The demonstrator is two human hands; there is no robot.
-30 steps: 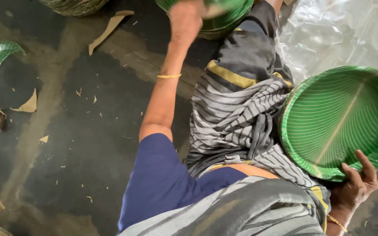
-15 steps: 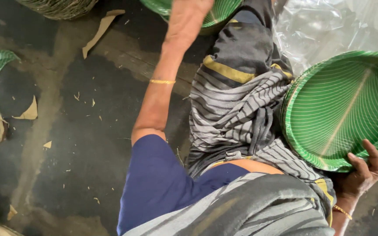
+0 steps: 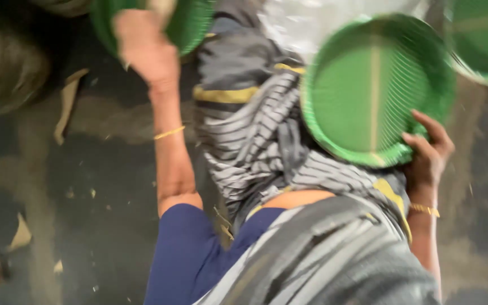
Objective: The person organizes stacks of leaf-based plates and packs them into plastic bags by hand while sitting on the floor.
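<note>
My right hand (image 3: 427, 152) grips the lower right rim of a round green ribbed plate (image 3: 374, 90), held tilted over my lap above striped grey cloth (image 3: 255, 141). My left hand (image 3: 142, 48) is stretched forward at the top left, in front of the edge of another green plate (image 3: 190, 25). Motion blur hides whether its fingers hold that plate. A thin gold bangle sits on each wrist.
A third green plate (image 3: 484, 45) shows at the top right corner. Clear plastic sheeting (image 3: 323, 22) lies beyond my knees. A blurred brown woven shape (image 3: 7, 62) is at the far left. Pale leaf scraps (image 3: 66, 110) lie scattered on the dark floor (image 3: 103, 214).
My right hand has lifted its green plate higher and turned it more upright. My left hand has drawn back from the far plate toward the left. The view has swung and blurred.
</note>
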